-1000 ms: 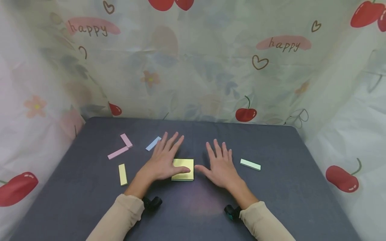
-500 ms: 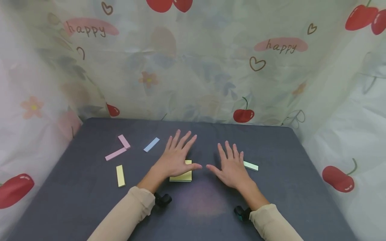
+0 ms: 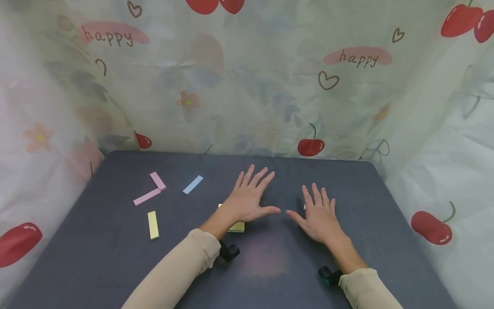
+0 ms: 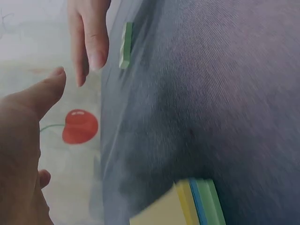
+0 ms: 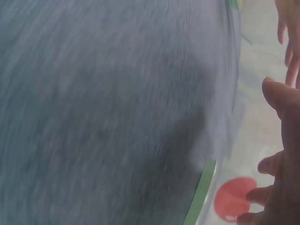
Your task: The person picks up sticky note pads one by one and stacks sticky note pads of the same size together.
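Beige sleeves (image 3: 173, 270) up close, yellow-topped stack (image 3: 237, 227) partly hidden under the left wrist, left hand (image 3: 247, 204) and right hand (image 3: 319, 219) spread wide over the dark table (image 3: 96, 249), green strip (image 5: 200, 194) near the right hand, cherry curtain (image 3: 247, 73) behind.

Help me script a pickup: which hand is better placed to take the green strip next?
Probably the right hand: in the head view it hides most of the green strip, while the left hand is farther away, closer to the yellow-topped square stack. Neither holds anything.
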### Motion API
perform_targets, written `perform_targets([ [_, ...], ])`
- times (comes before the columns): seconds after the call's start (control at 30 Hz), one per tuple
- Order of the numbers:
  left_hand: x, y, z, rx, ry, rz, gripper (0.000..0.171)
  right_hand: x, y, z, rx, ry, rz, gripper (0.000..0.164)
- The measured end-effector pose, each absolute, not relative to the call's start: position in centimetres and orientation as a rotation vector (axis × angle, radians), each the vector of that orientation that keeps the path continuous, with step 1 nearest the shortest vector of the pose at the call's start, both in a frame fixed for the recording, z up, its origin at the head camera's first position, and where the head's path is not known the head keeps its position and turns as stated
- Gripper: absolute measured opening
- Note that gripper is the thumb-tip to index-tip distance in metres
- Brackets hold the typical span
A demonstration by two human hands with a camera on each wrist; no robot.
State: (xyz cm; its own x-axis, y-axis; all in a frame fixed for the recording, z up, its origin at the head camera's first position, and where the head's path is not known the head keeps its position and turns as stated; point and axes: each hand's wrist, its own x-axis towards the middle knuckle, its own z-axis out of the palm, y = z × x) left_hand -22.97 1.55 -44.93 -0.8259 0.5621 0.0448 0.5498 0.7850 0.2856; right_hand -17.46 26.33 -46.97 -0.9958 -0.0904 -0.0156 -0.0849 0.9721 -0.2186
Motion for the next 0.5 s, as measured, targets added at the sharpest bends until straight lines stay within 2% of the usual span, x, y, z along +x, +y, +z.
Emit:
perform_targets([
  [0.5,-23.5,8.0,-45.2,0.934,2.87,0.421,0.098,-16.7,30.7,-46.7,-0.011,3.065,-0.372,0.103],
])
